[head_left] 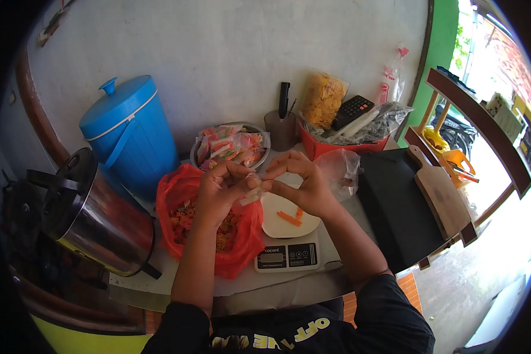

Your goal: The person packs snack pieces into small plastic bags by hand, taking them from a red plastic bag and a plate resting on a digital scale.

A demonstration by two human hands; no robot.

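Note:
My left hand (pixel 218 192) and my right hand (pixel 304 186) meet above the digital kitchen scale (pixel 286 258), fingertips pinched together. Between them is a small clear plastic bag (pixel 251 197), partly covered by the fingers. Orange snack pieces (pixel 290 219) lie on the scale's white weighing plate (pixel 274 230). Left of the scale, beneath my left forearm, an open red plastic bag (pixel 246 251) holds many small colourful twisted pieces (pixel 225 238). Behind my hands, a metal bowl (pixel 266 158) is heaped with clear packets (pixel 236 147) of colourful contents.
A blue lidded drink cooler (pixel 138 135) and a large steel pot (pixel 103 218) stand at left. A red basket (pixel 318 147) holds a yellow snack tub (pixel 324 100) and a calculator (pixel 353 112). At right are a black case (pixel 395 200) and a wooden cutting board (pixel 442 194).

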